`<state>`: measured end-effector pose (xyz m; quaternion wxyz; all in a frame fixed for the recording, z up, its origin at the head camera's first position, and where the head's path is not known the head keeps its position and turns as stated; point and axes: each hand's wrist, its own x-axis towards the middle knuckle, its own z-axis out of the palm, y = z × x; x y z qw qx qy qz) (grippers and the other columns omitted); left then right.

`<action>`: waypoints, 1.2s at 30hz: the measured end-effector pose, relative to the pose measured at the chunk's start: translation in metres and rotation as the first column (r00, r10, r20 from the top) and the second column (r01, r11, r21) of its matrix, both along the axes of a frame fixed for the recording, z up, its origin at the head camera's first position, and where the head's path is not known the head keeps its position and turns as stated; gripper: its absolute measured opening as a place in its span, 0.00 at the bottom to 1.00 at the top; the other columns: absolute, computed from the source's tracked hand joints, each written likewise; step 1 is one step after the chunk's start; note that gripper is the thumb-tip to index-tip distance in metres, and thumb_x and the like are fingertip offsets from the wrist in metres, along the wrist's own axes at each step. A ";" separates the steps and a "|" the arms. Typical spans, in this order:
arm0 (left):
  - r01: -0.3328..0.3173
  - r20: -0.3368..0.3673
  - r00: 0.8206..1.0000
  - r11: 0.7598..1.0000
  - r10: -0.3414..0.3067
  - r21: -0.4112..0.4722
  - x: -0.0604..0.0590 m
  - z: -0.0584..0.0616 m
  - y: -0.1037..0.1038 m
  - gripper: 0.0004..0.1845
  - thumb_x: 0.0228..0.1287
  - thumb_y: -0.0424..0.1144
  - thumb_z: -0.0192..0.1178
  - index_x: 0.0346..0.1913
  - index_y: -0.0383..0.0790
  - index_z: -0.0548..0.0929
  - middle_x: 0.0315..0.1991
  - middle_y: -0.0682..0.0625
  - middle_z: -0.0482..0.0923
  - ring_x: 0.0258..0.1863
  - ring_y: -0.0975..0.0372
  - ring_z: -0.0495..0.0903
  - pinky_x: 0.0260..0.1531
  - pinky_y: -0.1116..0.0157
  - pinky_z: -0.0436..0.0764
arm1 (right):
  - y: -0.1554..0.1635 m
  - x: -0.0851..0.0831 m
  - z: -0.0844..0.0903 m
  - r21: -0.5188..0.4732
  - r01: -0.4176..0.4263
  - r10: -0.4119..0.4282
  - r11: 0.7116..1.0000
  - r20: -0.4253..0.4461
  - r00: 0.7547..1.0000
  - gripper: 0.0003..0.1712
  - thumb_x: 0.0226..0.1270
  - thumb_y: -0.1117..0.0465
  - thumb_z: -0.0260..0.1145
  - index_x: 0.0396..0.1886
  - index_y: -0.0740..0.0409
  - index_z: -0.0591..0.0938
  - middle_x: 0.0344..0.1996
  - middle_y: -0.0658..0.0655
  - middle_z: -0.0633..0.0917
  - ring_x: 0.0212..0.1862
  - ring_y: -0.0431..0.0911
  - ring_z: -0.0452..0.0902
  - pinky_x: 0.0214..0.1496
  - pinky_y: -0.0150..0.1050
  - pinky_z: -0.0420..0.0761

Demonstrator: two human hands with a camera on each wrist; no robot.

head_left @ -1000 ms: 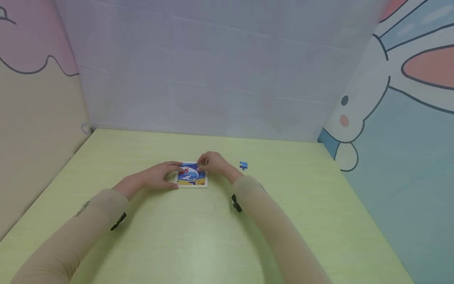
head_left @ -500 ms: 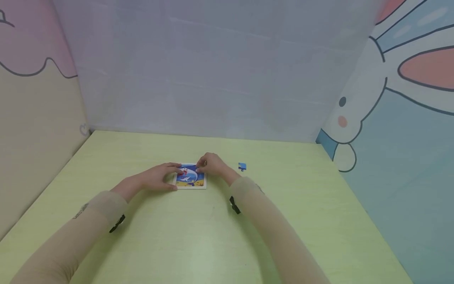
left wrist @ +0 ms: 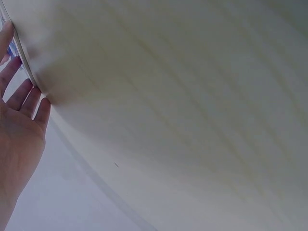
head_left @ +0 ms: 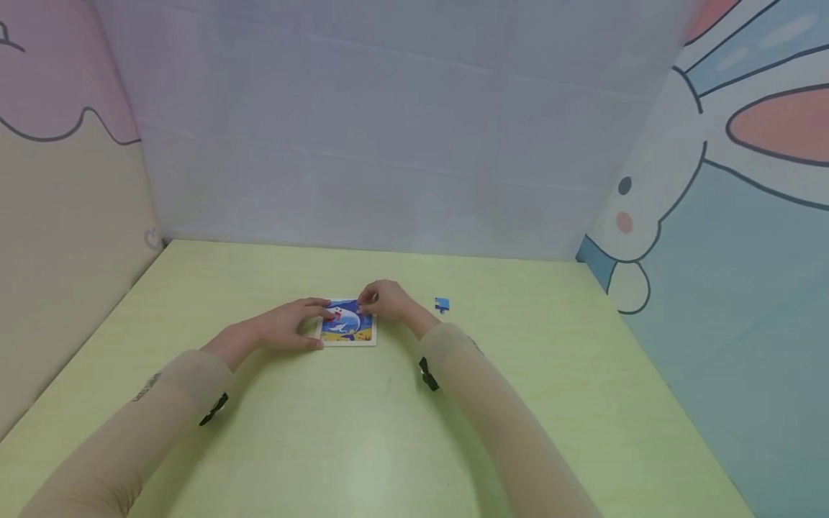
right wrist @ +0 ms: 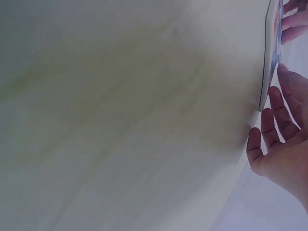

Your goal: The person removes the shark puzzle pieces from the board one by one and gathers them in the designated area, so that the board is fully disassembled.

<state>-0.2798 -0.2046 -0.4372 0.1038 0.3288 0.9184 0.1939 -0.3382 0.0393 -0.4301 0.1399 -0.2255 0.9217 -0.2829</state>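
A pale green table (head_left: 388, 432) is closed in by a grey panel at the back and by walls with cartoon drawings on both sides. One loose blue puzzle piece (head_left: 442, 305) lies on the table, near the right hand but apart from it. Nothing lies between the two hands except the puzzle board.

The puzzle board (head_left: 348, 324) lies flat at the middle of the table. It is almost square, so it shows no clear long axis; its edges run about parallel to the table edges, and the yellow strip of the picture is on the side near the person.

The left hand (head_left: 293, 325) rests with straight, relaxed fingers against the left edge of the board. The right hand (head_left: 386, 300) is at the far right corner of the board, its fingers bent over that corner; whether it pinches a piece there cannot be seen. In the wrist views the fingers (right wrist: 276, 113) lie along the thin edge of the board.
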 end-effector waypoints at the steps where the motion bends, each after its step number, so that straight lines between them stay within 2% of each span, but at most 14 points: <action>1: -0.003 0.004 1.000 1.000 0.003 -0.004 0.000 0.000 0.000 0.33 0.59 0.52 0.63 0.65 0.44 0.71 0.71 0.40 0.56 0.69 0.40 0.55 0.64 0.40 0.57 | 0.000 -0.001 0.000 -0.005 0.001 -0.002 1.000 -0.001 1.000 0.09 0.62 0.57 0.68 0.41 0.53 0.84 0.40 0.50 0.84 0.44 0.43 0.76 0.49 0.34 0.76; 6: -0.010 0.013 1.000 1.000 0.010 -0.011 -0.002 0.000 -0.002 0.33 0.59 0.53 0.63 0.66 0.46 0.70 0.72 0.41 0.55 0.70 0.41 0.54 0.65 0.40 0.56 | 0.000 -0.003 0.000 -0.035 0.008 -0.008 0.999 -0.005 1.000 0.08 0.61 0.56 0.68 0.39 0.53 0.84 0.37 0.49 0.84 0.41 0.42 0.76 0.45 0.33 0.76; 17: -0.008 0.002 1.000 1.000 0.008 0.000 0.000 0.000 -0.001 0.33 0.59 0.53 0.62 0.65 0.45 0.71 0.72 0.41 0.56 0.70 0.41 0.54 0.65 0.40 0.56 | 0.002 -0.006 -0.002 -0.050 0.025 -0.026 0.998 -0.020 0.999 0.07 0.59 0.56 0.69 0.36 0.51 0.85 0.33 0.47 0.85 0.40 0.40 0.78 0.47 0.33 0.77; 22: -0.021 0.020 1.000 1.000 0.021 -0.003 0.000 0.002 0.000 0.32 0.59 0.53 0.63 0.65 0.45 0.71 0.72 0.41 0.56 0.70 0.41 0.54 0.65 0.40 0.56 | 0.000 -0.004 0.002 -0.079 0.032 -0.035 0.996 -0.029 0.999 0.08 0.59 0.57 0.70 0.37 0.51 0.83 0.35 0.49 0.85 0.41 0.41 0.79 0.47 0.33 0.77; 28: -0.032 0.026 0.999 0.999 0.032 -0.020 0.000 0.002 0.000 0.32 0.59 0.53 0.63 0.65 0.46 0.71 0.72 0.42 0.55 0.70 0.41 0.53 0.65 0.40 0.55 | 0.000 -0.003 0.006 -0.105 0.031 -0.035 0.994 -0.034 0.999 0.10 0.59 0.57 0.70 0.40 0.51 0.83 0.36 0.50 0.85 0.39 0.41 0.80 0.42 0.32 0.77; 36: -0.027 0.033 0.999 1.000 0.028 -0.012 0.003 0.008 0.005 0.32 0.59 0.50 0.63 0.65 0.43 0.70 0.72 0.41 0.55 0.70 0.40 0.53 0.64 0.39 0.55 | 0.002 -0.004 0.006 -0.128 0.030 -0.033 0.991 -0.020 0.999 0.12 0.59 0.58 0.70 0.44 0.52 0.83 0.37 0.50 0.86 0.39 0.40 0.80 0.43 0.32 0.78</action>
